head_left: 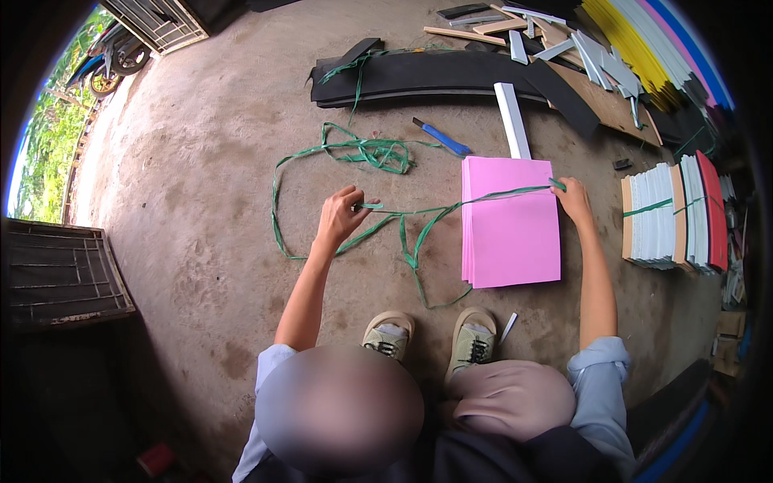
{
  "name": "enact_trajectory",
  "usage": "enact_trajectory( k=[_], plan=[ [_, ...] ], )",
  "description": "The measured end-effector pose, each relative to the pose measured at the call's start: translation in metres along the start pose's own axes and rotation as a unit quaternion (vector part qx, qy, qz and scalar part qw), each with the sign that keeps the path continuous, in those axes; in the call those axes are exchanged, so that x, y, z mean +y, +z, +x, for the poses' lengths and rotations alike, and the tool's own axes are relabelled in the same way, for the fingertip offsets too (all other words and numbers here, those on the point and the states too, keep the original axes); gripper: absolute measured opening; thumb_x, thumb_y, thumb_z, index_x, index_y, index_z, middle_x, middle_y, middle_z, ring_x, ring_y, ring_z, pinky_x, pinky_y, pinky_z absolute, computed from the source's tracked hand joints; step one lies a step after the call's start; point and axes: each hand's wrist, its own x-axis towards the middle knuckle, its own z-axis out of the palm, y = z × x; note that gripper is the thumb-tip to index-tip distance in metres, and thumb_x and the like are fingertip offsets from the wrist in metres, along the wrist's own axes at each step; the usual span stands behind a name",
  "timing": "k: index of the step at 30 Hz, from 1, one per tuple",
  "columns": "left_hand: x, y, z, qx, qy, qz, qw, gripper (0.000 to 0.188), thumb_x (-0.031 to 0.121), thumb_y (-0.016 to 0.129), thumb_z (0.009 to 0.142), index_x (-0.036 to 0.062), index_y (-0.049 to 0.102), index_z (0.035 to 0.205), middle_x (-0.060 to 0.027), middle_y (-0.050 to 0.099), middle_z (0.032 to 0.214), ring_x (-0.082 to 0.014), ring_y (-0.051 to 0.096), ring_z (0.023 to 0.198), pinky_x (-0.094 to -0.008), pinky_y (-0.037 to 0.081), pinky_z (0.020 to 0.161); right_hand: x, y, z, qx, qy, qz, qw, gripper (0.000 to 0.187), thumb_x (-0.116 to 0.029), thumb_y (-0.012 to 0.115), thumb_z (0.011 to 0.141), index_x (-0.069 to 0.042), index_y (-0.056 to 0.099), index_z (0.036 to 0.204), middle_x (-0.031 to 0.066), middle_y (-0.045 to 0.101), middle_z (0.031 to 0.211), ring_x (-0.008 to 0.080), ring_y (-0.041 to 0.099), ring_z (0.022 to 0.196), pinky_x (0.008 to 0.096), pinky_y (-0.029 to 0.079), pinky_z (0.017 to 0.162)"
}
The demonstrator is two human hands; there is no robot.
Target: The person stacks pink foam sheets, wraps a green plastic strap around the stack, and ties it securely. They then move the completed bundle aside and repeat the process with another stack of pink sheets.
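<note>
A stack of pink foam sheets [515,233] lies on the concrete floor in front of my feet. Green plastic twine [499,194] crosses its upper part. At the stack's upper right edge my right hand [573,200] is closed on the twine. My left hand [342,214], off to the left of the stack, pinches another part of the same twine. Between the hands the strand runs nearly straight, with loose loops hanging below it. More twine lies tangled [378,153] beyond my left hand. Whether any passes beneath the stack is hidden.
A blue utility knife [442,137] and a white strip [513,121] lie beyond the stack. Farther off are long black foam pieces [435,74] and scattered offcuts [596,60]. Bundled sheets [654,213] stand at right. A metal gate panel [68,274] is at left.
</note>
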Motion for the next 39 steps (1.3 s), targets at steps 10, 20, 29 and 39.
enact_trajectory(
  k=[10,20,29,39],
  plan=[
    [0.04,0.012,0.026,0.01,-0.103,-0.296,0.95,0.044,0.027,0.064,0.077,0.0034,0.032,0.059,0.0006,0.024,0.057,-0.0078,0.024,0.056,-0.0261,0.02,0.047,-0.122,-0.043,-0.012,-0.159,0.046,-0.08,0.983,0.089,-0.023,0.077,0.057,-0.007,0.03,0.13,0.0121,0.03,0.119,0.0292,0.027,0.115,0.0489,0.027,0.094],
    [0.053,0.004,0.024,-0.01,-0.165,-0.437,0.884,0.04,0.022,0.064,0.079,0.0102,0.033,0.057,0.0076,0.026,0.058,-0.0037,0.024,0.056,-0.0218,0.02,0.049,-0.183,0.082,-0.03,-0.255,-0.327,0.067,0.907,0.032,-0.016,0.064,0.07,-0.006,0.056,0.099,0.0126,0.056,0.094,0.0233,0.051,0.101,0.0415,0.039,0.085],
    [-0.001,-0.027,0.008,0.261,-0.176,-0.426,0.848,0.042,0.003,0.06,0.078,0.0125,0.026,0.056,0.0084,0.024,0.056,-0.0031,0.02,0.053,-0.0209,0.017,0.047,-0.153,0.012,0.031,-0.117,-0.155,0.23,0.954,0.025,-0.019,0.042,0.084,-0.001,0.058,0.078,0.0161,0.059,0.07,0.0285,0.059,0.07,0.036,0.043,0.065],
    [-0.115,-0.04,-0.037,0.33,-0.323,-0.133,0.877,0.023,0.011,0.066,0.074,0.0056,0.045,0.066,0.0023,0.04,0.057,-0.0083,0.036,0.051,-0.025,0.031,0.046,0.05,0.017,0.011,-0.018,0.098,0.065,0.993,0.031,-0.023,0.044,0.081,0.0,0.059,0.067,0.0183,0.059,0.073,0.0338,0.056,0.076,0.0397,0.042,0.068]
  ],
)
